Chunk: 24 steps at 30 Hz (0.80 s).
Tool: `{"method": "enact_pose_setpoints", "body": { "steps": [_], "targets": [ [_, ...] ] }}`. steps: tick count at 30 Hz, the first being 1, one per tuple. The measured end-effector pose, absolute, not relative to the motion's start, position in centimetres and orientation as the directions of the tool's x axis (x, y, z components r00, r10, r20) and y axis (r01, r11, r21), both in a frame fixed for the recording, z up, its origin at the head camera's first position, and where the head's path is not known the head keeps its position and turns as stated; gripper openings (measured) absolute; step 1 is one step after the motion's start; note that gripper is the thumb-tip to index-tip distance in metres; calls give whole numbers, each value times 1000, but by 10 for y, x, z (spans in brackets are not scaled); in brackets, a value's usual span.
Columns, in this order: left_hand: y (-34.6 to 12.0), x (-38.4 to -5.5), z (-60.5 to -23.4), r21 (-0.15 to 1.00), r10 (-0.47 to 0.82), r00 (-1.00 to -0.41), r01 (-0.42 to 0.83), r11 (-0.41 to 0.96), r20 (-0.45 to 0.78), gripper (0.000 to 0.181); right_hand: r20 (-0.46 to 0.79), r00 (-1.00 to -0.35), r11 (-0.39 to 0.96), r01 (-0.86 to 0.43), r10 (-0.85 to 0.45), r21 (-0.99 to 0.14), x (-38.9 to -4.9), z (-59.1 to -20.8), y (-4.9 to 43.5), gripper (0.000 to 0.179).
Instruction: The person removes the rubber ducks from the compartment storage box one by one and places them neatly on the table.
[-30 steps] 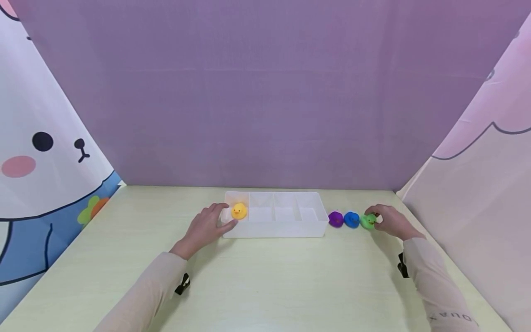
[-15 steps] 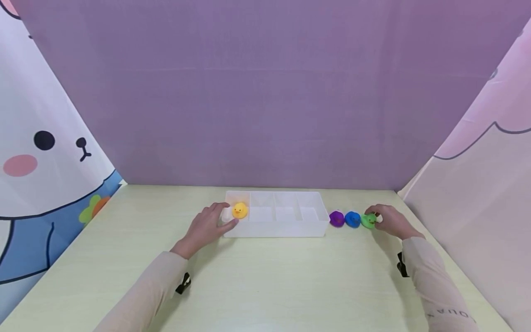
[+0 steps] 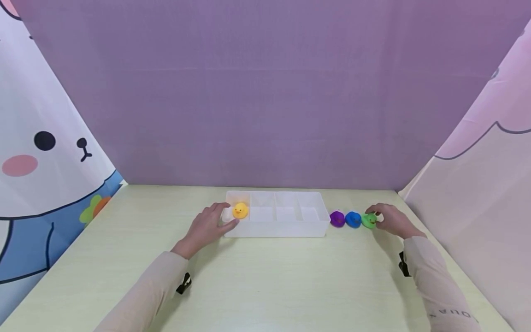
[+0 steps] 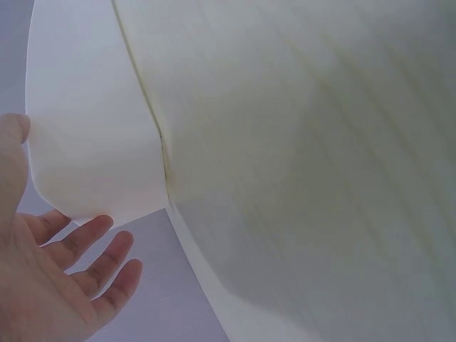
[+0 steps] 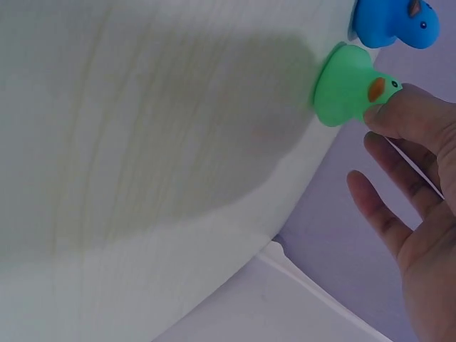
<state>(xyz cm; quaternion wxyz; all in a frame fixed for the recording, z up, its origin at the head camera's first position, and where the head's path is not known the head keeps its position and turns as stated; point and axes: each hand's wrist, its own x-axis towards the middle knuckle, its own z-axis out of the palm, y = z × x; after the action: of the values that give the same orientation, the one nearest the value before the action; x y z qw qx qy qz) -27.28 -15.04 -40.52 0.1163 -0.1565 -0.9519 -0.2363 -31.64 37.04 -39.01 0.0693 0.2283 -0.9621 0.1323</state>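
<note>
A white plastic box (image 3: 274,229) divided into several compartments stands at the back of the table. My left hand (image 3: 206,228) grips its left end, thumb at the front side and fingers round the corner; the left wrist view shows the box wall (image 4: 92,142) between them. In the leftmost compartment sits a yellow rubber duck (image 3: 240,210). Right of the box, my right hand (image 3: 395,222) pinches a green rubber duck (image 3: 368,221), thumb at its head, while the other fingers stay apart from it. That duck still rests on the table in the right wrist view.
A blue rubber duck (image 3: 353,220) and a purple one (image 3: 337,219) stand in a row between the box and the green duck. Behind the pale wooden table (image 3: 282,281) rises a purple cloth backdrop (image 3: 265,101), with printed cloth (image 3: 489,203) along the sides.
</note>
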Motion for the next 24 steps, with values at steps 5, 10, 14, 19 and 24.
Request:
{"method": "enact_pose_setpoints", "body": {
  "steps": [5,10,14,19,24],
  "targets": [
    [-151,-273,-406,408,246,-922,356,840,298,63,200,-878,856,-471,-434,-212,-316,-385,370,35],
    [-151,-272,-405,409,245,-921,359,839,304,62,205,-879,854,-471,-431,-223,-314,-379,368,34],
    [-151,-272,-405,403,249,-918,364,840,309,62,223,-867,841,-490,-445,-229,-313,-375,363,33],
    [-151,-273,-406,411,243,-922,356,839,302,63,228,-858,835,-505,-460,-217,-313,-373,353,33],
    [-152,-274,-406,414,238,-925,349,841,296,63,208,-864,839,-498,-458,-221,-312,-373,342,32]
  ]
}}
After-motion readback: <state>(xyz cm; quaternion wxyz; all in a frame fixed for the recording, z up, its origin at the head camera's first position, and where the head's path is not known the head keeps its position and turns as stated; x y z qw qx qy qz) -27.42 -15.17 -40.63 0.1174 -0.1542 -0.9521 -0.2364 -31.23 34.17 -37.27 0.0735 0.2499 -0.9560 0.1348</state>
